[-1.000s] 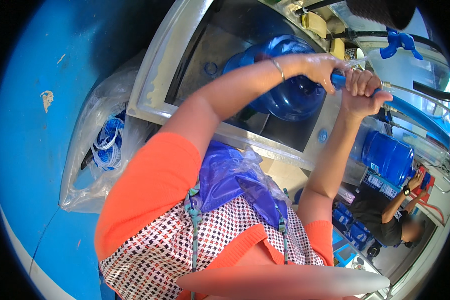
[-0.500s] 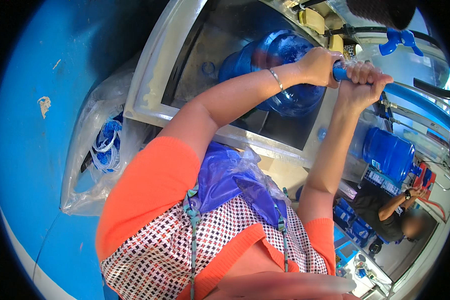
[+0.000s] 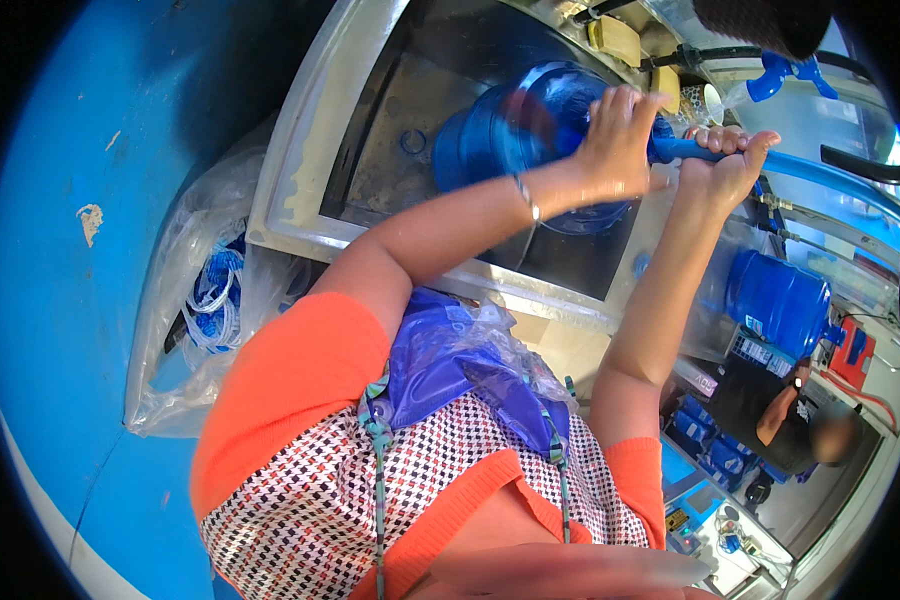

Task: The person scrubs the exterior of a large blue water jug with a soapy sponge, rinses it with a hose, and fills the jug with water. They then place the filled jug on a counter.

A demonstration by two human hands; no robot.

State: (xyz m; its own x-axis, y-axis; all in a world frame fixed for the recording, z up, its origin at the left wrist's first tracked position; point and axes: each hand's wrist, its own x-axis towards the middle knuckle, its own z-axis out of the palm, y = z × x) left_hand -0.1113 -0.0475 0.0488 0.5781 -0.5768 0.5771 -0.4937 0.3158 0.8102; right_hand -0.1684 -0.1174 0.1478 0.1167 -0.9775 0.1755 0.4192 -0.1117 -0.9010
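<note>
A large clear-blue water jug (image 3: 475, 135) lies tilted on its side in a metal sink (image 3: 305, 190). My right hand (image 3: 722, 172) is wrapped round a blue hose (image 3: 800, 165), its thumb stretched out along it. The hose's end points toward the jug. Over the jug's near end, my left hand (image 3: 610, 150) is off the hose, fingers spread and slightly blurred. It hides part of the jug, and I cannot tell whether it touches it.
Yellow sponges (image 3: 615, 42) and a blue tap (image 3: 785, 78) are at the sink's far side. A clear plastic bag (image 3: 170, 330) with blue items hangs at left. Another blue jug (image 3: 775, 300) stands at right, near a co-worker in dark clothes (image 3: 770, 420).
My left hand has let go near the hose's end and opened, shifting left over the jug. My right hand keeps its grip. The co-worker's arm has lowered.
</note>
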